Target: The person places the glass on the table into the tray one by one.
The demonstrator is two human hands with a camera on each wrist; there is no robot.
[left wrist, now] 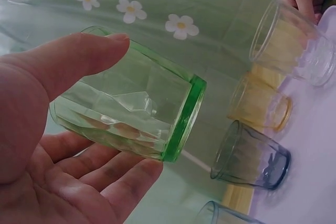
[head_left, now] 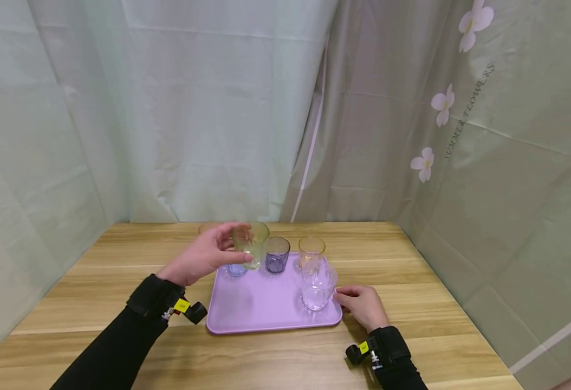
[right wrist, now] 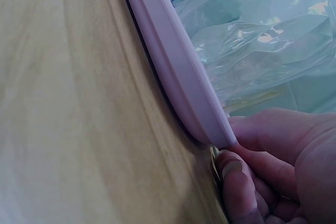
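My left hand (head_left: pixel 212 251) grips a green glass (left wrist: pixel 131 98), thumb on one side and fingers on the other, raised over the back left of the purple tray (head_left: pixel 271 311). Pinching the tray's right edge is my right hand (head_left: pixel 363 306), its thumb on the rim in the right wrist view. On the tray's front right stands a clear glass (head_left: pixel 318 287), close to that hand. Behind it is an amber glass (head_left: pixel 311 248). A dark purple-grey glass (head_left: pixel 277 255) stands at the back middle. A blue glass (head_left: pixel 237 270) is partly hidden under the left hand.
Behind the left hand, the rim of another glass (head_left: pixel 208 226) shows on the wooden table (head_left: pixel 168 357). Pale curtains (head_left: pixel 217 108) with printed flowers hang behind and to both sides of the table.
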